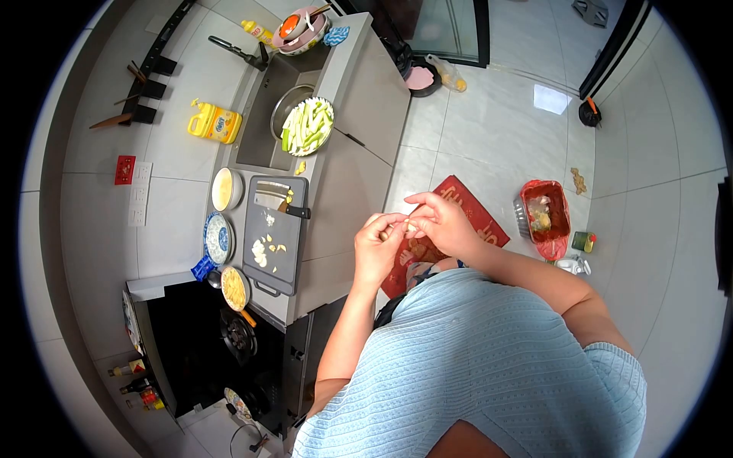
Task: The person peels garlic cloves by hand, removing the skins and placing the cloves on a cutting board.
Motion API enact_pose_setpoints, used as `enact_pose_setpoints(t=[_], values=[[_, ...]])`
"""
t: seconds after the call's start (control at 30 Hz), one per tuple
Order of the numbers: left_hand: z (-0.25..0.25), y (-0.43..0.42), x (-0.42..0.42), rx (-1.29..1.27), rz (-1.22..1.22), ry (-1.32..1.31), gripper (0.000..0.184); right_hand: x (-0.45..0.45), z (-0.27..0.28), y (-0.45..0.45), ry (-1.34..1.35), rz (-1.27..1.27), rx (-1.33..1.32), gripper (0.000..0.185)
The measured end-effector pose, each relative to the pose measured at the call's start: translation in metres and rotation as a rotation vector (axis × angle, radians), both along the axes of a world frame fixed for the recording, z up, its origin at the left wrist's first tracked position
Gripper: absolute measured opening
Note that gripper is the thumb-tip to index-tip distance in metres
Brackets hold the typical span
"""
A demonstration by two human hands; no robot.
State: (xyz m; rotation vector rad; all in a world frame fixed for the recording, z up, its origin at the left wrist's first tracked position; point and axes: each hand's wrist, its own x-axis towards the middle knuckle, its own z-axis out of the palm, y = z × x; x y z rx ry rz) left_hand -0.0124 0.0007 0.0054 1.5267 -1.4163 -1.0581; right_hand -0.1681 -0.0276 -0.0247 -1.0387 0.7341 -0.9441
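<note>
Head view: a small pale clove [411, 227] is sitting at the meeting fingertips of both hands, in front of the light blue ribbed top [466, 359] and beyond the bench's edge.
Left hand: this hand [379, 238] is pinching the clove from its left side, thumb and forefinger drawn together.
Right hand: this hand [449, 227] is grasping the clove from the other side, its fingers bending toward the left hand's fingertips; which one is bearing more of the hold, I cannot tell.
Mat: a red patterned mat [485, 217] is lying on the floor, below the hands.
Board: a grey board [284, 229] is lying on the bench [299, 291], left of the hands and apart from them; it is carrying a cleaver [269, 197] near its far end and pale pieces [260, 253] nearer its handle slot.
Bowls: a cream bowl [227, 189] and a blue-patterned bowl [218, 238] are standing beside the board, with an orange-handled pan [235, 288] of yellow pieces near its handle end.
Sink: a plate of green-and-white strips [308, 126] is resting over the sink's [263, 137] edge, partly covering a metal bowl [284, 111].
Floor: a red-lined basket [544, 217] is standing right of the mat.
</note>
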Motion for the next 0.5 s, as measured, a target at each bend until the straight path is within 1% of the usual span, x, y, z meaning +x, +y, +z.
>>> enact_pose_setpoints(t=[0.07,0.13,0.17,0.27,0.37,0.43,0.5], values=[[0.000,0.002,0.000,0.029,0.012,0.012,0.011,-0.001,0.002,-0.001,-0.056,-0.019,0.121,0.022],[-0.002,0.004,-0.001,0.086,0.075,0.048,0.007,-0.001,-0.003,-0.003,-0.042,0.024,0.150,0.019],[-0.002,0.004,-0.002,0.086,0.074,0.048,0.007,0.000,-0.005,-0.003,-0.028,0.068,0.178,0.017],[-0.006,0.005,-0.006,0.051,0.143,0.011,0.007,0.002,-0.004,0.000,-0.026,0.083,0.250,0.015],[-0.008,0.007,-0.008,0.006,0.158,0.052,0.007,0.002,-0.005,0.001,-0.040,0.074,0.259,0.017],[-0.004,0.007,-0.011,0.060,0.208,0.177,0.007,0.002,-0.003,0.001,-0.025,0.076,0.260,0.016],[-0.007,0.008,-0.009,0.053,0.205,0.188,0.007,0.002,-0.003,0.002,-0.011,0.078,0.260,0.016]])
